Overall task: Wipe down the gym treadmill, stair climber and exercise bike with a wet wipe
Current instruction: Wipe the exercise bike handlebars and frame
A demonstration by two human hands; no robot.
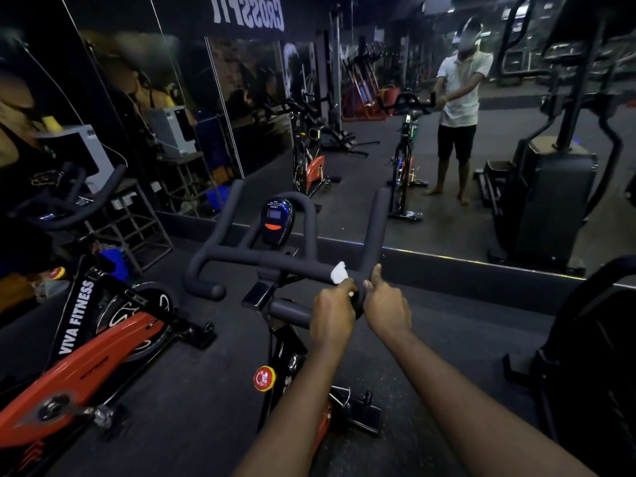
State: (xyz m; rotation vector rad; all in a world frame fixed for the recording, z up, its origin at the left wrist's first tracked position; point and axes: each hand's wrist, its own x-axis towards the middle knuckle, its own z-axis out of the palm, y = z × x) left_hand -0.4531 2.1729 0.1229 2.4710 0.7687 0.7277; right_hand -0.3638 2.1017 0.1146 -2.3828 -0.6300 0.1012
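Wiping the right end of the bike's black padded handlebar (261, 259).
The left hand (332, 313) curls over a crumpled white wet wipe (339, 273), pressing it to the bar. The right hand (387, 306), just beside it, grips the bend with its thumb up. I'd drag the wipe leftward with firm, overlapping strokes.
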